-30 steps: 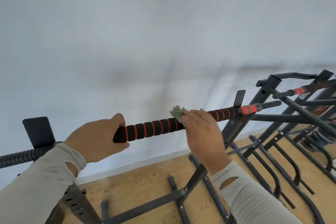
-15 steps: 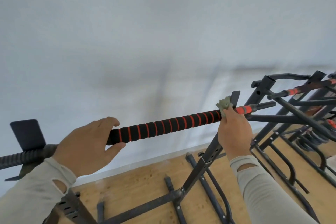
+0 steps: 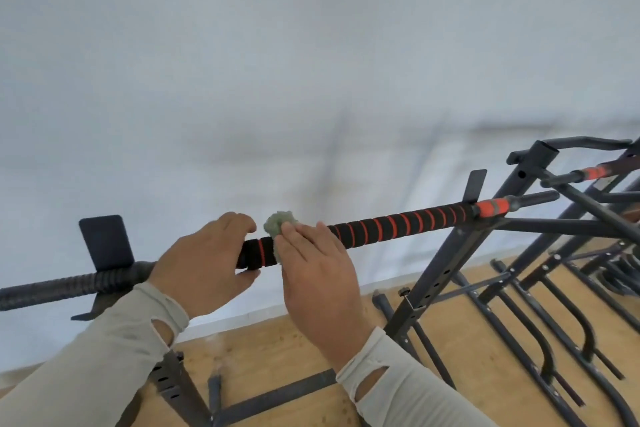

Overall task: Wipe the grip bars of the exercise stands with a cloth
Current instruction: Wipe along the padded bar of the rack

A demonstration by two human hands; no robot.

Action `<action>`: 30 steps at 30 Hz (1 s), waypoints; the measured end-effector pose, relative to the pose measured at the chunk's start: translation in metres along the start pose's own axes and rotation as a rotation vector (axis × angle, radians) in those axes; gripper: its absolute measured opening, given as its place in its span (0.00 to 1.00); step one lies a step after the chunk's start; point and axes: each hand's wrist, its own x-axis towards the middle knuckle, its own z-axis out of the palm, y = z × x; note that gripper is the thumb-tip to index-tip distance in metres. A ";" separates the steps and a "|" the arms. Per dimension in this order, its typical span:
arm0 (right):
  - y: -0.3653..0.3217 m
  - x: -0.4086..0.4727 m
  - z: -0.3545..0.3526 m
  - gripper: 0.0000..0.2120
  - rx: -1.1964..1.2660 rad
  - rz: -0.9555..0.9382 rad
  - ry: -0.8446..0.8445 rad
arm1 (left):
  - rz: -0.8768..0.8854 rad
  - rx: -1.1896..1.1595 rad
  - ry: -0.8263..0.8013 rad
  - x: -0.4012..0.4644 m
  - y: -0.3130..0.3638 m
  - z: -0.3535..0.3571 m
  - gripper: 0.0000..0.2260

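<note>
Foam-wrapped grip bar (image 3: pixel 398 224), black with orange rings, runs with its long axis from lower left to upper right across the head view, its far end climbing to a solid orange collar and a bare dark metal stub that points toward the neighbouring stands on the right. Both hands meet near the bar's left end. The left hand (image 3: pixel 204 267) curls around the bar, fingers over the top and thumb beneath, clasping the foam right at its left edge; to the left of that grip the bar continues as a dark ribbed section (image 3: pixel 69 282) sloping down out of view, with a flat black bracket plate (image 3: pixel 105 241) standing just behind it. The right hand (image 3: pixel 318 277) sits just to the right of the left one, nearly touching it, its fingers bent over the top of the bar and pressing a small bunched grey-green cloth (image 3: pixel 278 224) against the foam; the cloth pokes up above the fingertips and a little of it hangs down the near side of the bar. To the right of this grip the striped foam is uncovered all the way to the orange collar. Below the hands the dark steel uprights of the exercise stand (image 3: pixel 446 267) slant down to a wooden floor (image 3: pixel 277 350), and further stands (image 3: pixel 585 204) crowd the right edge, one showing another orange-tipped bar. A pale wall (image 3: pixel 311 62) fills the background
</note>
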 end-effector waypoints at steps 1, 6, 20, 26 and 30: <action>0.007 -0.004 -0.003 0.14 -0.007 -0.029 0.000 | -0.008 -0.039 0.043 -0.001 -0.001 0.000 0.17; 0.068 -0.013 -0.024 0.14 -0.076 -0.035 0.018 | -0.012 -0.058 0.023 -0.003 -0.006 -0.004 0.11; 0.198 -0.007 -0.097 0.08 -0.426 0.568 -0.048 | -0.060 -0.024 -0.202 -0.002 0.006 -0.021 0.11; 0.087 -0.011 -0.051 0.06 -0.127 0.407 0.088 | -0.079 0.031 -0.167 -0.001 0.009 -0.019 0.16; -0.017 0.004 -0.010 0.12 0.041 0.099 0.019 | -0.055 0.101 -0.153 0.006 0.008 -0.015 0.14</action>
